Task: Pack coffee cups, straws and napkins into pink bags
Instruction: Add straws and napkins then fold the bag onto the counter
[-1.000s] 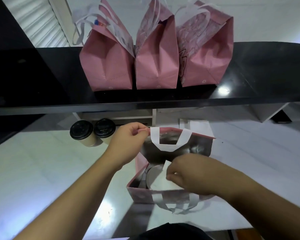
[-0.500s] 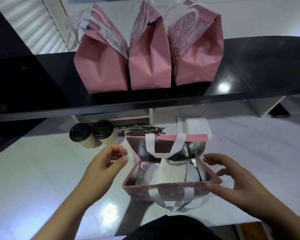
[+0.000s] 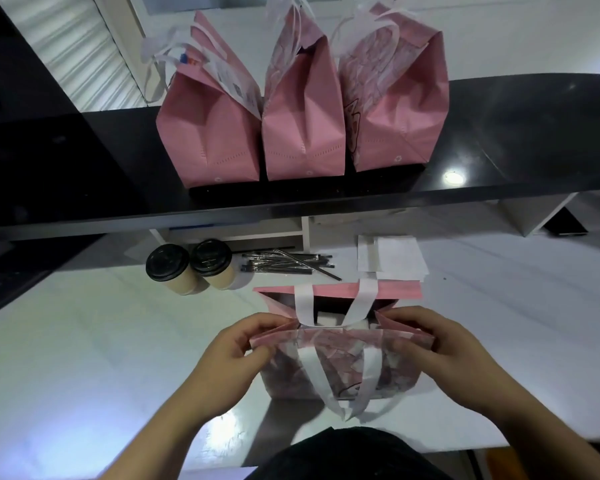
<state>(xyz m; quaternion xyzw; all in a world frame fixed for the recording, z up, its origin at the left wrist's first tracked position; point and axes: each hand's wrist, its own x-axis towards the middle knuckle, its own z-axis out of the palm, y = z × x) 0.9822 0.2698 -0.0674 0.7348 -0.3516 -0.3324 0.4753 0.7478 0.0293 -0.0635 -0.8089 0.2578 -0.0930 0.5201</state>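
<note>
While three packed bags [image 3: 302, 109] stand on the black shelf [image 3: 499, 133] at top, an open bag [image 3: 340, 362] sits at lower centre, its near rim pinched by the left hand [image 3: 236, 355] and right hand [image 3: 440, 348] (fingers curled). Behind lie napkins [image 3: 395, 258], two cups [image 3: 191, 266], straws [image 3: 288, 263].

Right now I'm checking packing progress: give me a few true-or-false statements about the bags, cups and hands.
1. Three closed pink fabric bags stand on the black glossy shelf. True.
2. Both hands, left hand and right hand, pinch the rim of the open pink bag. True.
3. Four black-lidded paper cups stand on the white counter. False: two.
4. The black wrapped straws lie inside the open bag. False: on the counter behind it.
5. The white napkin stack lies behind the open bag. True.
</note>
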